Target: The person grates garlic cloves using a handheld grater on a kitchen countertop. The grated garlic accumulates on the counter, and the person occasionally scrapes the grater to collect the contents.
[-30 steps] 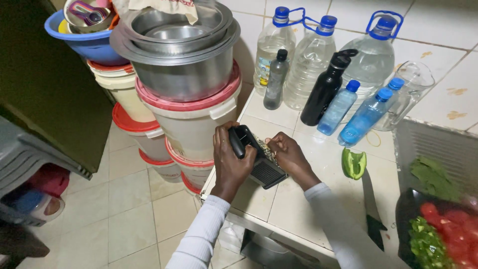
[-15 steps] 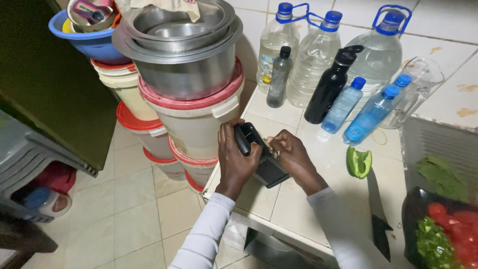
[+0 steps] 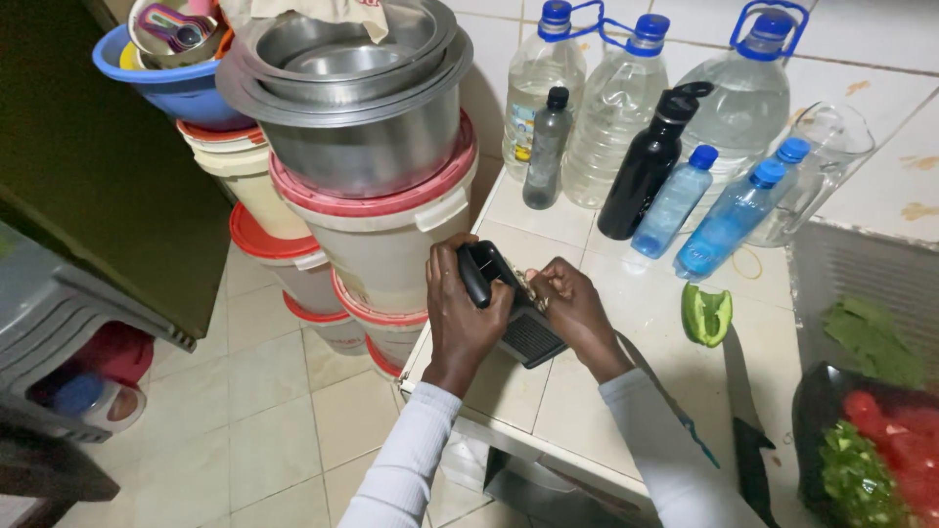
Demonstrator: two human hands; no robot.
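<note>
Your left hand grips the black grater at the counter edge; your right hand pinches something small against it, risking grazed fingertips.

Dim, cool light — soft-edged shadows

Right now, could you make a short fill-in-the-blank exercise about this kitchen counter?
1. Both hands hold a black ____ over the tiled counter.
2. The green pepper piece lies to the ____ of the hands.
3. The tall black bottle stands among clear bottles with ____ caps.

Missing words: grater; right; blue
</note>
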